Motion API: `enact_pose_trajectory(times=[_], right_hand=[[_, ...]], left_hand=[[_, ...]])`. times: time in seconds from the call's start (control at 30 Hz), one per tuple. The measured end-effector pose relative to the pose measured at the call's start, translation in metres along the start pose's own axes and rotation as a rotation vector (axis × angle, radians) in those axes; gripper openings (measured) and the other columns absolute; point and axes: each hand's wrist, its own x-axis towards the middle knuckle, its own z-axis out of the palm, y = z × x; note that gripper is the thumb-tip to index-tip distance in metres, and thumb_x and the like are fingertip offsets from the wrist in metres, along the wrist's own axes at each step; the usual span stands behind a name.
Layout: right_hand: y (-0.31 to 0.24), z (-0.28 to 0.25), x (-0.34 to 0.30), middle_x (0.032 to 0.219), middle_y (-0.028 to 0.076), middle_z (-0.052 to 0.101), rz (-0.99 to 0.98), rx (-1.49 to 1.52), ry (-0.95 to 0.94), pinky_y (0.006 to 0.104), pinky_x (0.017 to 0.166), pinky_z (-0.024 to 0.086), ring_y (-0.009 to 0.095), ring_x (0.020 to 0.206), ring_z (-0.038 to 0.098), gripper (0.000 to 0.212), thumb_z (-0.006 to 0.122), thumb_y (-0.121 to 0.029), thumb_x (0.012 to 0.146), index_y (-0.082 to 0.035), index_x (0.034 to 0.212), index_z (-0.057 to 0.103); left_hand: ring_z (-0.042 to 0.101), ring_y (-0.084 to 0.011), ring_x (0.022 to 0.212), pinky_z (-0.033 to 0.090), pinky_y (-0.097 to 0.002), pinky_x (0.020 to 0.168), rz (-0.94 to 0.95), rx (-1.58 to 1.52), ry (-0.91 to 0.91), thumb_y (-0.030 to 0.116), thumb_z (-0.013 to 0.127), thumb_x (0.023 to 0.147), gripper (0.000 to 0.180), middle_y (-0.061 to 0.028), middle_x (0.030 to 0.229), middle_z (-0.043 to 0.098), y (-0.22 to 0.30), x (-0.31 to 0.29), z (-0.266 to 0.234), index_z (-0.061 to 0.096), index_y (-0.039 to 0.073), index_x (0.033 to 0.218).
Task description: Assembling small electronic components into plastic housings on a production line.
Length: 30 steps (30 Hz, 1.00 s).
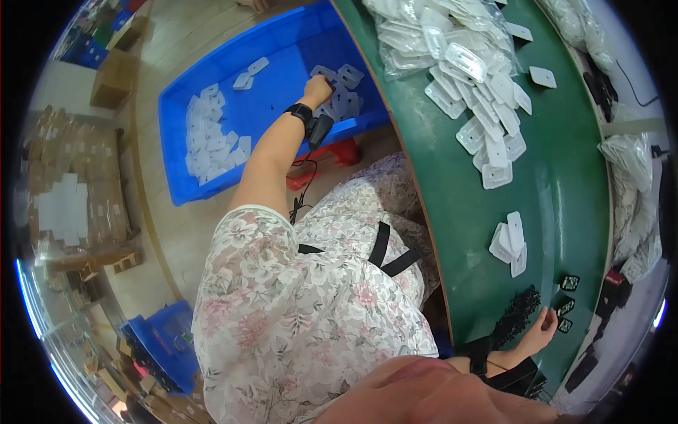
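Note:
My left hand (318, 90), with a dark band at the wrist, reaches into a large blue bin (173, 141). Its fingers are curled closed beside a white plastic plate (323, 72); the back of the hand hides what they hold, if anything. More white plates (344, 103) lie around that hand. Over the green table, my right hand (540, 333) has loosely bent fingers, thumb and fingertips apart, nothing visible between them. It is next to a pile of small black parts (518, 314) and several small black cube-like blocks (563, 305).
A large heap of white plates (487, 106), partly in clear bags, covers the far end of the green table (452, 233). A smaller stack of plates (510, 244) sits nearer. Under the bin is a red stool (339, 150). Wrapped cartons (78, 177) stand at left.

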Motion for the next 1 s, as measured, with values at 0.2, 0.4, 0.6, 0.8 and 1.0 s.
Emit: enact_pose_trajectory(times=[0.2,0.4,0.6,0.8,1.0], right_hand=[[0.074,-0.023,-0.027,0.096,0.011,0.060,0.263,-0.341,-0.071,0.0328,0.075,0.045,0.021,0.085,0.057,0.044,0.068,-0.034,0.080,-0.001,0.108,0.058],[0.088,-0.005,-0.045,0.079,0.007,0.056,0.248,-0.141,-0.124,0.0291,0.068,0.044,0.016,0.071,0.052,0.028,0.069,-0.020,0.080,0.000,0.096,0.057],[0.082,0.000,-0.048,0.074,0.004,0.055,0.253,-0.054,-0.150,0.0267,0.063,0.043,0.013,0.066,0.050,0.016,0.065,-0.011,0.081,0.001,0.089,0.057],[0.066,0.005,-0.053,0.076,0.005,0.057,0.236,0.067,-0.134,0.0255,0.064,0.044,0.013,0.067,0.051,0.012,0.062,-0.001,0.079,0.001,0.090,0.057],[0.071,0.005,-0.052,0.076,0.007,0.057,0.107,-0.020,-0.107,0.0273,0.065,0.045,0.014,0.067,0.052,0.011,0.062,-0.001,0.079,0.001,0.088,0.056]], left_hand=[[0.060,-0.0341,0.077,0.048,-0.0431,0.069,0.212,-0.109,0.648,0.019,0.061,0.079,0.015,-0.0158,0.085,0.061,0.015,-0.012,-0.022,0.063,0.006,0.086],[0.057,-0.0246,0.081,0.046,-0.0337,0.070,0.819,-0.363,0.604,0.012,0.061,0.081,0.013,-0.0080,0.088,0.058,0.158,-0.120,-0.093,0.062,0.009,0.094],[0.055,-0.0263,0.090,0.046,-0.0347,0.078,1.242,0.009,0.666,0.020,0.065,0.079,0.026,-0.0080,0.091,0.059,0.235,-0.091,-0.062,0.060,0.005,0.099],[0.050,-0.0336,0.094,0.044,-0.0406,0.081,1.017,0.276,0.524,0.030,0.071,0.072,0.038,-0.0156,0.099,0.055,0.254,-0.054,-0.049,0.059,0.004,0.097],[0.051,-0.0345,0.092,0.044,-0.0412,0.079,1.001,0.050,0.489,0.027,0.072,0.072,0.035,-0.0157,0.098,0.054,0.265,-0.071,-0.052,0.058,0.007,0.097]])
